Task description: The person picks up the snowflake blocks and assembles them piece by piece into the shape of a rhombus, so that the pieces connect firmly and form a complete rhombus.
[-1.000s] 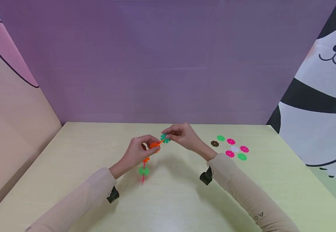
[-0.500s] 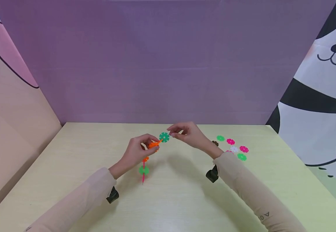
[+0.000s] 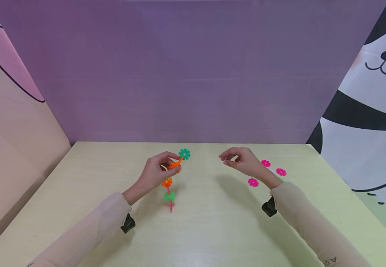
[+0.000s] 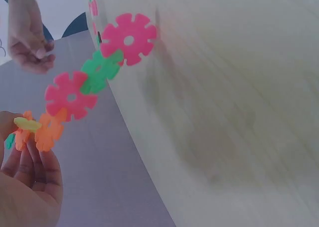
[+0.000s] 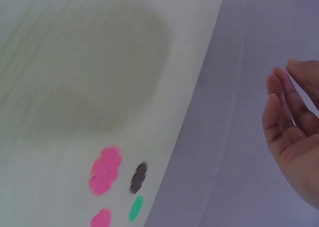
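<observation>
My left hand (image 3: 149, 175) pinches a chain of interlocking plastic snowflake discs by an orange disc (image 3: 175, 166) between thumb and fingers. A teal disc (image 3: 184, 154) stands at the chain's upper end. Below the fingers hang another orange disc (image 3: 167, 182) and a green disc (image 3: 169, 196). In the left wrist view, a yellow disc (image 4: 27, 124) shows at the thumb, and a pink disc (image 4: 128, 40) forms the far end, above the table. My right hand (image 3: 243, 161) hovers to the right with relaxed fingers, holding nothing; the right wrist view shows its bent fingers (image 5: 272, 119).
Loose discs lie on the table (image 3: 206, 230) at the right, partly hidden by my right forearm: a pink disc (image 3: 253, 182), two more pink ones, and a brown disc (image 5: 138, 177) beside a green disc (image 5: 135, 209). A purple backdrop (image 3: 193, 74) rises behind the table.
My right hand has let go of the teal disc and moved right toward the loose discs. One loose pink disc has shifted left. The left hand and chain have moved slightly left and up.
</observation>
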A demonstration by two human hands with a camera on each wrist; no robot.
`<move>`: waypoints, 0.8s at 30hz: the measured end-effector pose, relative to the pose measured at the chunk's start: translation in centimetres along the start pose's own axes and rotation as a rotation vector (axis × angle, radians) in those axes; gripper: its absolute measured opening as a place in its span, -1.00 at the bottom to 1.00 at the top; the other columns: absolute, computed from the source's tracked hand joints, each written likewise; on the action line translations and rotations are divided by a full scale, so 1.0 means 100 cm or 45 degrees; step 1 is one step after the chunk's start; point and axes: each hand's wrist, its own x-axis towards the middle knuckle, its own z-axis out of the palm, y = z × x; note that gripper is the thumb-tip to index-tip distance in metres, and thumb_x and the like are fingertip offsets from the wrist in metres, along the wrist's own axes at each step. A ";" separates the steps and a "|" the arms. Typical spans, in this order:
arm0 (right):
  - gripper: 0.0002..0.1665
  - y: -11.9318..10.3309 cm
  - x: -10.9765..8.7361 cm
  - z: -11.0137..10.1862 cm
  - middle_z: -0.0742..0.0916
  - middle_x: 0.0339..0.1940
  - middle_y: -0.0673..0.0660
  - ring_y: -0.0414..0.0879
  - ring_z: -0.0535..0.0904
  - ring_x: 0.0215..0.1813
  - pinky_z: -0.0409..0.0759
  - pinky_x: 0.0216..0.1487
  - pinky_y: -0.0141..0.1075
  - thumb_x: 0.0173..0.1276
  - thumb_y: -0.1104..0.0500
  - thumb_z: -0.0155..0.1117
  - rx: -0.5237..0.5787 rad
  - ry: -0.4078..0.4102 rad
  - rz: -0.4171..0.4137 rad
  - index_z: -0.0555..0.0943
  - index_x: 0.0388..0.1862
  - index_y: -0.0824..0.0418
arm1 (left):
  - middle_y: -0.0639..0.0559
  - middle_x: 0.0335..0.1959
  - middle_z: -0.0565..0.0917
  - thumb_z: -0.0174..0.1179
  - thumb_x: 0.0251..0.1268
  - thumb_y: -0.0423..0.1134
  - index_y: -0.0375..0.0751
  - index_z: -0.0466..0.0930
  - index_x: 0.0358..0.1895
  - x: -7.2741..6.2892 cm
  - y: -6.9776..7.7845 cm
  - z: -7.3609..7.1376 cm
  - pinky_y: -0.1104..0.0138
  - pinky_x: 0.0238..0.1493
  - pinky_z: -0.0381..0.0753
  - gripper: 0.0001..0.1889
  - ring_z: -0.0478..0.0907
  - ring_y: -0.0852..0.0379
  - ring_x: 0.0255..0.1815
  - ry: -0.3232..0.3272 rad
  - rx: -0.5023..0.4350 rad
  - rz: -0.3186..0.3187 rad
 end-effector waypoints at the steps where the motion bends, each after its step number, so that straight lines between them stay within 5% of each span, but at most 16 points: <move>1: -0.82 0.003 -0.003 -0.002 0.72 -0.24 0.14 -0.06 0.62 -0.22 0.57 -0.34 -0.40 0.20 0.29 0.26 -0.017 -0.005 0.013 0.64 -0.19 0.22 | -0.02 -0.44 0.68 0.33 0.03 -0.25 -0.07 0.59 -0.13 0.000 0.000 0.000 0.41 -0.42 0.53 -0.72 0.52 0.13 -0.51 0.000 0.000 -0.005; 13: -0.81 0.031 -0.035 -0.016 0.70 -0.28 0.22 -0.11 0.56 -0.31 0.54 -0.35 -0.45 0.14 0.39 0.26 -0.162 -0.049 0.082 0.63 -0.23 0.31 | -0.12 -0.36 0.69 0.33 0.03 -0.23 -0.21 0.51 0.01 0.000 0.001 -0.005 0.41 -0.36 0.56 -0.58 0.56 0.11 -0.44 0.001 -0.001 0.001; 24: -0.76 0.053 -0.053 -0.022 0.70 -0.28 0.25 0.06 0.58 -0.25 0.57 -0.36 -0.35 0.05 0.44 0.29 -0.312 -0.120 0.109 0.61 -0.23 0.39 | 0.06 -0.14 0.62 0.31 0.06 -0.16 -0.04 0.51 0.00 0.001 0.000 -0.005 0.35 -0.41 0.58 -0.62 0.57 0.18 -0.42 0.012 0.030 -0.033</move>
